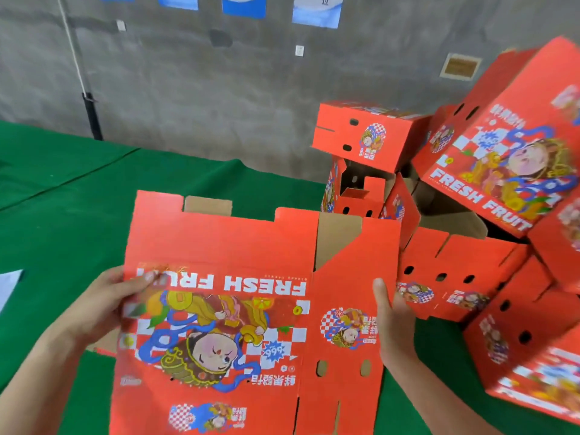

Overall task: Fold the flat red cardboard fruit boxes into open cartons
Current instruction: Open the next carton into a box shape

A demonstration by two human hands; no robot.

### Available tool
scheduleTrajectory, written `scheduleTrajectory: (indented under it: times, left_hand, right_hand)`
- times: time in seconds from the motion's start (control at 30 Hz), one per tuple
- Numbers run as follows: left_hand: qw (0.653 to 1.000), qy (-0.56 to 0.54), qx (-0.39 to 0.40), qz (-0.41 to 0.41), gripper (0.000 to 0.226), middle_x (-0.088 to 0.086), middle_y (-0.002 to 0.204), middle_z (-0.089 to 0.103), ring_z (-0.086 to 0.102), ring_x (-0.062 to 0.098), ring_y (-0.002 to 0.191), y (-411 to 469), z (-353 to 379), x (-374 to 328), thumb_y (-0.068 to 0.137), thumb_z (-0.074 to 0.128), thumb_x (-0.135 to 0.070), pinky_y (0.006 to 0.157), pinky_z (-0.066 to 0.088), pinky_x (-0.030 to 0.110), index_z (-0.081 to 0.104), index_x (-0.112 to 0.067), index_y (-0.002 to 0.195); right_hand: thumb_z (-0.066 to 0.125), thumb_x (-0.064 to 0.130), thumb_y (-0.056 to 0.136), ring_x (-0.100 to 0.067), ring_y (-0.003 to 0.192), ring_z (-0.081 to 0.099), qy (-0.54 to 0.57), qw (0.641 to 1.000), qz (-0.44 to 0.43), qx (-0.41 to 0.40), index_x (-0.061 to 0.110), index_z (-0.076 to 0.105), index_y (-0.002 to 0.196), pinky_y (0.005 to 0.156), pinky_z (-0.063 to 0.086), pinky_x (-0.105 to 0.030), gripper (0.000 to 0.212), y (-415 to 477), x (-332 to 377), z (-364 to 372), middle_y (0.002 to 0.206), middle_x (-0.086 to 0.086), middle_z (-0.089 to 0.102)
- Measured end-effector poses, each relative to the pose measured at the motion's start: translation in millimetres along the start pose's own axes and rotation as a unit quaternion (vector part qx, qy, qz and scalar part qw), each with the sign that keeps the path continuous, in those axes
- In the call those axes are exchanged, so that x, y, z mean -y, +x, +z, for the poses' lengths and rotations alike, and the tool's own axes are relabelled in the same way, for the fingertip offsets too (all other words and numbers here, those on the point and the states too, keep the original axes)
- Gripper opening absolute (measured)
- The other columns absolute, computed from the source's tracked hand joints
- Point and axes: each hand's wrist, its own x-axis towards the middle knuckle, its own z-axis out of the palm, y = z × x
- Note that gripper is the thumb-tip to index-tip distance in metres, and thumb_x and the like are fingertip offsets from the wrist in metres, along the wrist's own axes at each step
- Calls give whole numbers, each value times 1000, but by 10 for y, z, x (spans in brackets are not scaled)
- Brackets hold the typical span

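The left hand [106, 304] and the right hand [390, 312] gripped the side edges of a flat red cardboard fruit box printed with an upside-down cartoon figure [219, 309], thumbs closed over its face, holding it upright above the green cloth-covered table [62, 196]. Close on the right, a jumbled heap of folded red cartons [470, 199] crowded the table, the nearest nearly touching the right hand, perhaps tilted, though blur hid detail. A grey concrete wall [188, 73] stood beyond.

A packing workroom: bare concrete wall [188, 89], green-clothed table [78, 189], piled red fruit cartons [489, 189].
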Motion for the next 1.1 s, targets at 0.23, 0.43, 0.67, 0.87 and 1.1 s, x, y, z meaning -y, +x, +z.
scheduleTrajectory:
  times: [0.23, 0.43, 0.67, 0.87, 1.1]
  left_hand:
    - [997, -55, 8, 53, 15, 13, 68, 71, 67, 21, 53, -392, 750, -177, 69, 59, -7, 51, 58, 32, 74, -4, 67]
    - [993, -57, 74, 72, 14, 20, 78, 72, 70, 30, 63, -719, 1421, -99, 69, 62, -9, 55, 58, 35, 76, -6, 73]
    - [990, -79, 82, 80, 19, 27, 79, 70, 69, 35, 63, -1149, 2006, 113, 68, 63, -6, 54, 58, 37, 68, 9, 79]
    - [989, -70, 85, 94, 20, 25, 87, 71, 70, 34, 73, -1378, 2337, 317, 67, 64, -6, 62, 60, 37, 76, -5, 83]
    - [994, -91, 58, 29, 62, 4, 47, 62, 56, 11, 35, -1596, 2701, 211, 88, 38, -56, 34, 43, 16, 73, -18, 55]
  right_hand:
    - [70, 14, 83, -13, 111, 49, -45, 986, -117, -108, 11, 49, 123, 94, 38, -24, 45, -204, 505, -877, 115, 11, 52]
    - [69, 9, 76, -14, 80, 54, -240, 879, -410, -37, 0, 64, 105, 75, 47, -28, 30, -519, 926, -1359, 95, 4, 54]
    - [71, 33, 80, -2, 44, 51, -285, 938, -149, 126, 22, 58, 83, 48, 38, -21, 18, -566, 1102, -2133, 51, 12, 58]
    - [53, 37, 95, -21, 58, 71, -223, 922, -13, 315, 45, 48, 105, 43, 49, -23, 14, -626, 1155, -2693, 84, 14, 69]
    - [70, 31, 86, -20, 56, 68, -209, 929, 5, 304, 30, 57, 108, 48, 52, -24, 26, -667, 1154, -2843, 91, 11, 72]
